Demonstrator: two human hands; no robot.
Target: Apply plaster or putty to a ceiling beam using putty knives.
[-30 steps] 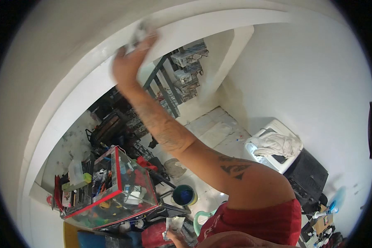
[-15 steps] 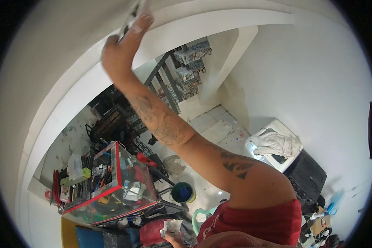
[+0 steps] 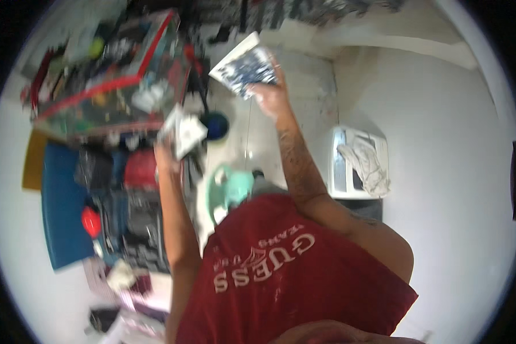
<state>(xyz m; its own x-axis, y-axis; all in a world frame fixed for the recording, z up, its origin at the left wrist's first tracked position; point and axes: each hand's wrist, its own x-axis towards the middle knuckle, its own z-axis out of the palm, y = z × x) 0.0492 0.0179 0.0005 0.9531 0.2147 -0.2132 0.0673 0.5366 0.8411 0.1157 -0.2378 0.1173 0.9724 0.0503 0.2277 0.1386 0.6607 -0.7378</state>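
My right hand is closed around a wide, flat putty knife, held out in front of me. Its blade is smeared dark and white, with a thick white strip along the far edge; the handle is hidden. To the left and a little nearer, my left hand grips a flat piece smeared with white paste. Motion blurs that piece, so its exact kind does not show. The two held things are apart.
A glass case with red edges, full of odds and ends, stands at the far left. Beyond my left hand is a dark bucket. A mint-green plastic chair is close in front of me. A white appliance bears a crumpled cloth at right.
My right hand has come down from the raised white arch with the putty knife. My left hand has risen into fuller view with the white-smeared piece. The view has tilted downward.
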